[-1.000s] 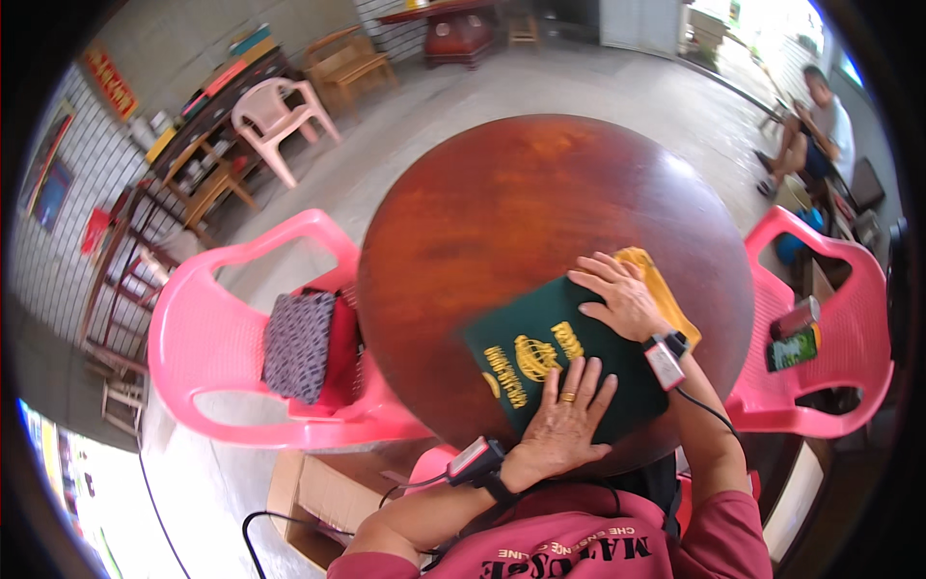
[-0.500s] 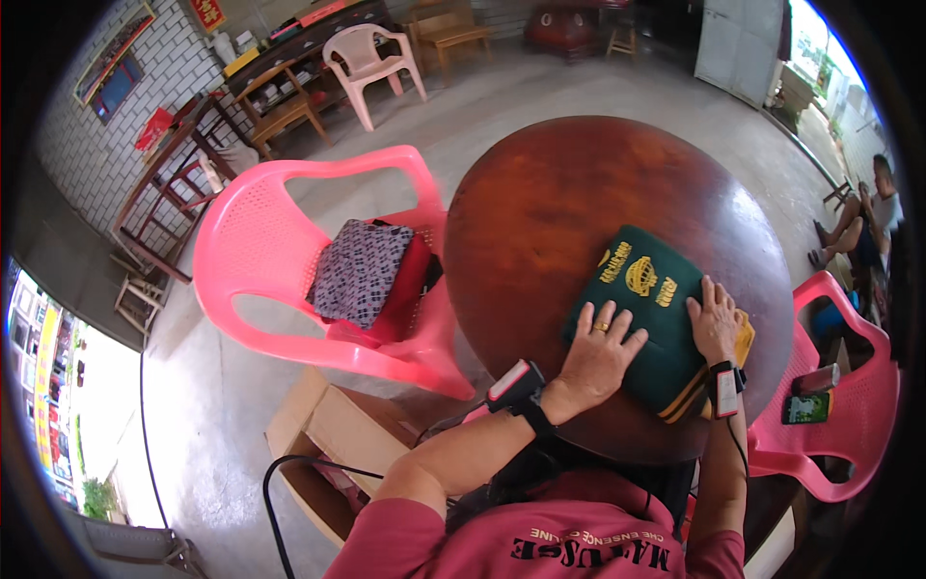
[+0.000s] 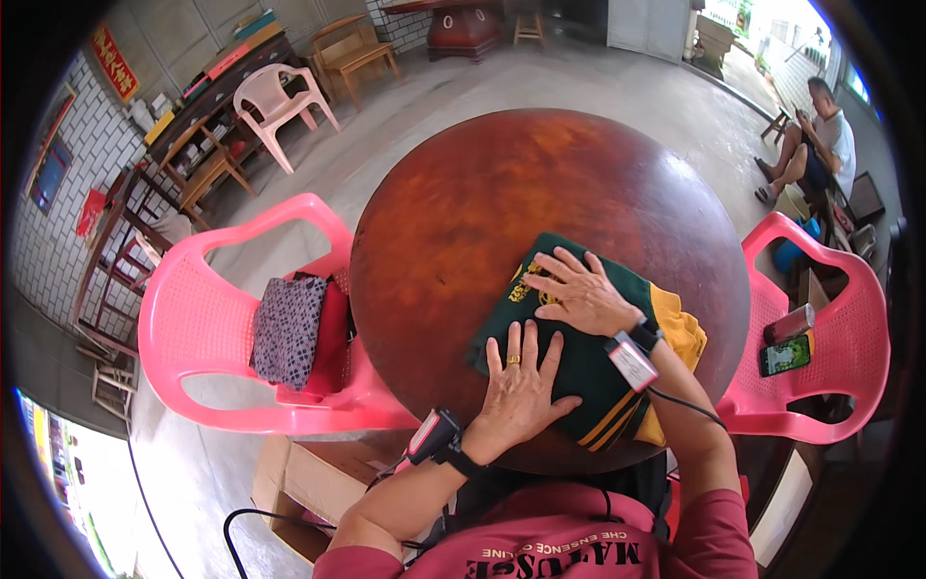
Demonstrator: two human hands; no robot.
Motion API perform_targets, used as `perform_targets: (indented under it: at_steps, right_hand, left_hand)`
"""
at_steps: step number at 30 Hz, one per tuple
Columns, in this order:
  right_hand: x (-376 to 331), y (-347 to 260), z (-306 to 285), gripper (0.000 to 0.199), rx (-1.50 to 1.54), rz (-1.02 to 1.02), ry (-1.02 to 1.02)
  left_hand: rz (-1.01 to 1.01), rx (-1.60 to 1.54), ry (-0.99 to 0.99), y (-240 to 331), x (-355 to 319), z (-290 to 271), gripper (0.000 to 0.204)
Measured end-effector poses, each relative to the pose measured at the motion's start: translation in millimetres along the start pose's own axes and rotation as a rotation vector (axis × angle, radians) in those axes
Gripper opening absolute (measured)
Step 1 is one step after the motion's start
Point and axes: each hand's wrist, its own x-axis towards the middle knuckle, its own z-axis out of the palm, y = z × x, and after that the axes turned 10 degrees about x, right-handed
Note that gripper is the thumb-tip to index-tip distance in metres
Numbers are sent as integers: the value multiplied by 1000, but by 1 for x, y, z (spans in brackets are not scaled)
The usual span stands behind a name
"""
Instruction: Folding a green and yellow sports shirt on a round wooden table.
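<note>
A folded dark green shirt [image 3: 603, 381] lies on the round brown table [image 3: 482, 193], near the table's front edge. Yellow print shows on its far left part, a yellow section [image 3: 677, 328] sticks out at the right, and yellow stripes run along its near edge. My left hand [image 3: 521, 386] rests flat on the near left part of the shirt, fingers spread, a ring on one finger. Farther away, my right hand [image 3: 586, 297] lies flat across the print with its fingers apart, partly covering it. Neither hand grips the cloth.
On the left, a pink plastic chair [image 3: 198, 299] bears a patterned folded cloth [image 3: 286, 333] and a red one [image 3: 334, 338]. A pink chair [image 3: 854, 314] on the right holds a phone [image 3: 785, 357] and a cup [image 3: 789, 325]. A person [image 3: 830, 145] sits at far right.
My right hand has slid from the shirt's right side leftward over the print. My left hand now lies nearer the shirt's near left edge. The whole view has shifted, bringing the table leftward.
</note>
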Motion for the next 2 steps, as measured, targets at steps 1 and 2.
perform_targets:
  at_steps: [1, 2]
  right_hand:
    - [3, 5, 8, 58, 21, 39, -18]
    - [4, 7, 15, 59, 45, 68, -38]
  left_hand:
    - [5, 3, -17, -1, 1, 2, 94]
    - [-11, 8, -38, -1, 1, 3, 93]
